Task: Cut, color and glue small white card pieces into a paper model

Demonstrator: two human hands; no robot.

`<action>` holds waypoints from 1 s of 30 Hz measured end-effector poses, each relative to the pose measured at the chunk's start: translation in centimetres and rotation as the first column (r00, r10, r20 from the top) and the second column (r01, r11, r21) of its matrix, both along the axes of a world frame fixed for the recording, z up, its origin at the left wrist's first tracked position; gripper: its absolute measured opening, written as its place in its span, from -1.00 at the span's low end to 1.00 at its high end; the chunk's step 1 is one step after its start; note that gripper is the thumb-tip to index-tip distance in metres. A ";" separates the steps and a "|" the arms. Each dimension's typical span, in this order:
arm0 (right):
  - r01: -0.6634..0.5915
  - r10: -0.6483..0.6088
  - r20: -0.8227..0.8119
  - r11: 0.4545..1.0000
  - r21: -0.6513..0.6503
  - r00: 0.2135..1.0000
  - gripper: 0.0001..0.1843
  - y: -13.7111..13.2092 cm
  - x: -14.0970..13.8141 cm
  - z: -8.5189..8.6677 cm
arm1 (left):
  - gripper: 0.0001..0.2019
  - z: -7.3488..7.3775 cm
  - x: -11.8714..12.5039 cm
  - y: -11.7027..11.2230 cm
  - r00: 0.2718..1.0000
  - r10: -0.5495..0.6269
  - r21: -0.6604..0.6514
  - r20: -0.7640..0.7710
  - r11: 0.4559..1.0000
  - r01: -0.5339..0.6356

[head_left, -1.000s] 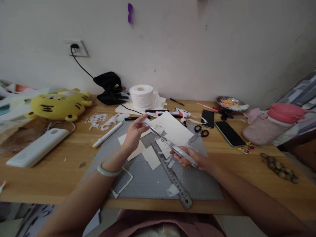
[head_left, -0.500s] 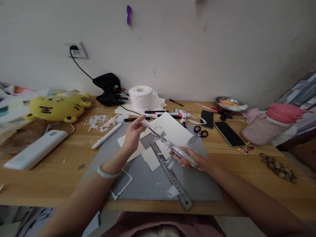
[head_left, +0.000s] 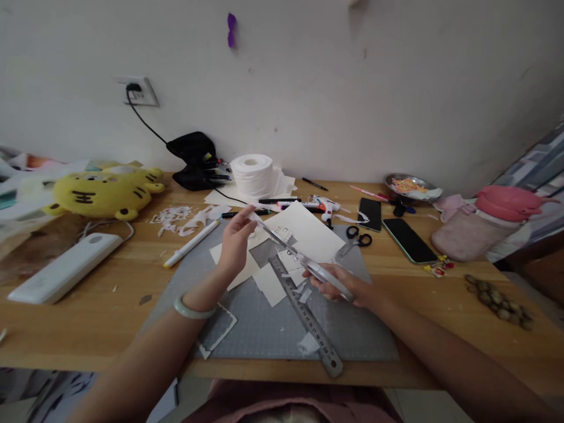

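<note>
My right hand [head_left: 337,283] is closed around the handles of a pair of scissors [head_left: 324,275] with pale grey handles. Their blades point up and left, with the tips close to the fingers of my left hand [head_left: 238,238]. Those left fingers are pinched together by a small white piece [head_left: 254,217], perhaps paper, at the blade tips; its shape is too small to make out. Below the blades, cream paper sheets [head_left: 319,229] and smaller card pieces [head_left: 269,284] lie on a grey cutting mat [head_left: 259,335]. A steel ruler [head_left: 308,317] lies slantwise across the mat.
Black-handled scissors [head_left: 359,236] and two phones [head_left: 409,239] lie to the right, near a pink-lidded bottle [head_left: 480,229]. A tissue roll [head_left: 252,176], markers and paper scraps [head_left: 171,217] sit behind. At left are a yellow plush [head_left: 106,191] and a white power strip [head_left: 66,267].
My left hand has shifted very slightly, its fingers still at the scissor tips. My right hand and the scissors stay almost in place, and the whole view has dipped a little.
</note>
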State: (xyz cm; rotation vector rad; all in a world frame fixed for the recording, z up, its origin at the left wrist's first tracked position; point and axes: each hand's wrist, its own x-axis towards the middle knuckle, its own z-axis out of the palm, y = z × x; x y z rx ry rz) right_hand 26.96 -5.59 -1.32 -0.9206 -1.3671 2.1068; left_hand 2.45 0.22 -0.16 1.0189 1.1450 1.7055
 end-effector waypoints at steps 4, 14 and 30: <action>0.007 -0.007 0.021 1.000 0.011 1.000 -0.70 -0.1 -0.1 0.0 | -0.53 -0.2 0.1 0.1 0.999 0.034 0.009 -0.019 0.999 -0.034; 0.036 -0.042 0.087 0.997 0.073 0.995 -0.72 -0.4 -0.2 0.4 | -0.55 0.4 0.8 -0.6 1.000 -0.005 0.050 0.003 0.999 0.005; 0.040 -0.049 0.106 0.996 0.081 0.993 -0.70 -0.3 0.1 -0.4 | -0.42 0.5 1.1 -1.0 0.992 -0.128 -0.021 -0.009 0.992 0.127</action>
